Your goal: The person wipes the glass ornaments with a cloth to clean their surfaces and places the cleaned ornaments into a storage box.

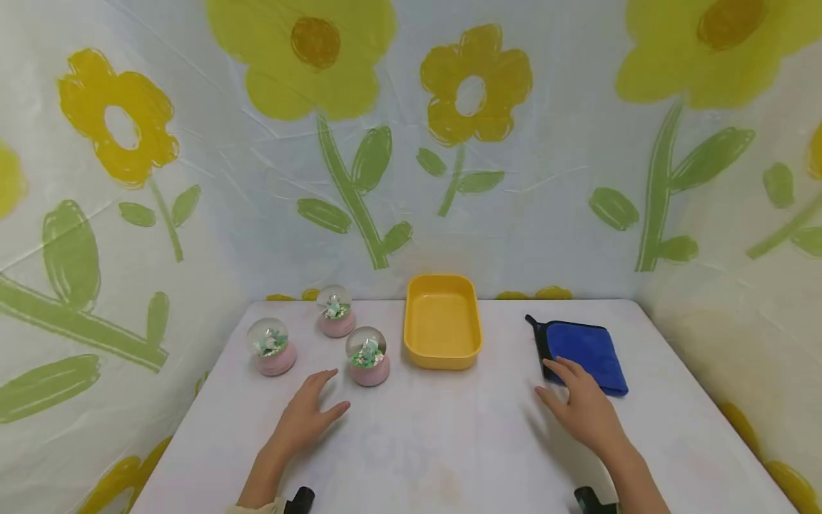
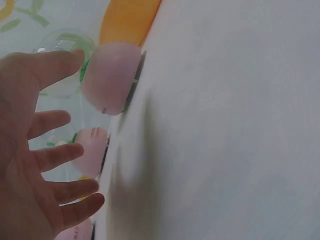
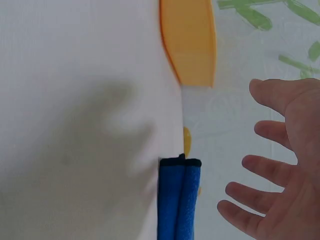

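Three snow globes with pink bases stand at the left of the table. The front one point(image 1: 369, 359) is nearest to my left hand point(image 1: 307, 414), which hovers just left of and nearer than it, fingers spread, holding nothing. Another globe point(image 1: 272, 348) stands at the far left, and the third point(image 1: 336, 313) is at the back. In the left wrist view a pink base point(image 2: 112, 77) shows beyond my thumb. My right hand point(image 1: 583, 410) hovers, fingers apart, by the near left corner of a folded blue cloth point(image 1: 586, 351) with a dark edge and loop. Whether it touches the cloth is unclear.
A yellow rectangular tub point(image 1: 443, 359) sits at the back middle of the white table point(image 1: 437, 442), between the globes and the cloth. Flower-printed sheets point(image 1: 546, 214) hang along the table's back and sides.
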`<state>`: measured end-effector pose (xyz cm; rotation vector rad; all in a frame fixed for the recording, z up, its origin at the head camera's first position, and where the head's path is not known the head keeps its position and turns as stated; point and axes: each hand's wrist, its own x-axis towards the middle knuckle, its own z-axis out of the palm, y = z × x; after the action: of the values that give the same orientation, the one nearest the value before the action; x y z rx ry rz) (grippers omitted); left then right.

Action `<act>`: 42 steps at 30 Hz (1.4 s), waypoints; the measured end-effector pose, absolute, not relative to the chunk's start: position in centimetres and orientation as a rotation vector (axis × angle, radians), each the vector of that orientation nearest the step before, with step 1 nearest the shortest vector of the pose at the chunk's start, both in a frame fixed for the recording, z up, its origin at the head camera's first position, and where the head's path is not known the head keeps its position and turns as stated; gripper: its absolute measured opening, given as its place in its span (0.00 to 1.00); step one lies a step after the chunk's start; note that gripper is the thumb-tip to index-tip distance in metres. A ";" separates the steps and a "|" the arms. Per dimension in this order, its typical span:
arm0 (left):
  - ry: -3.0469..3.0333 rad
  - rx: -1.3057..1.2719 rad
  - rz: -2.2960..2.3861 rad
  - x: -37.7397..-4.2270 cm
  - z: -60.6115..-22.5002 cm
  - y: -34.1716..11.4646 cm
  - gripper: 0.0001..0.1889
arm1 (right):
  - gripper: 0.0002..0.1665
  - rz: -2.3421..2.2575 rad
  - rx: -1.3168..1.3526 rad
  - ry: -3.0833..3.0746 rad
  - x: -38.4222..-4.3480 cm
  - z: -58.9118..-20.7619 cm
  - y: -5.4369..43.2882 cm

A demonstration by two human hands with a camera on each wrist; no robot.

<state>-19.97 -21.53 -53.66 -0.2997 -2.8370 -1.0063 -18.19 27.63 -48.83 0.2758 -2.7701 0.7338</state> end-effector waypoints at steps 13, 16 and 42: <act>-2.638 -0.121 -1.528 -22.2 -55.0 -19.8 0.39 | 0.30 0.876 0.196 -2.748 -18.2 -48.1 31.8; -2.595 -0.105 -1.587 -22.7 -55.0 -19.3 0.38 | 0.30 0.893 0.164 -2.726 -18.2 -48.2 33.4; -2.626 0.005 -1.473 -25.1 -56.2 -17.1 0.40 | 0.44 1.365 -0.516 -2.616 -23.8 -52.7 38.0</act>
<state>-25.08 -17.09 -56.23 0.0049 -2.6260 -1.4734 -23.81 38.00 -52.72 -0.5161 -2.6158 1.3653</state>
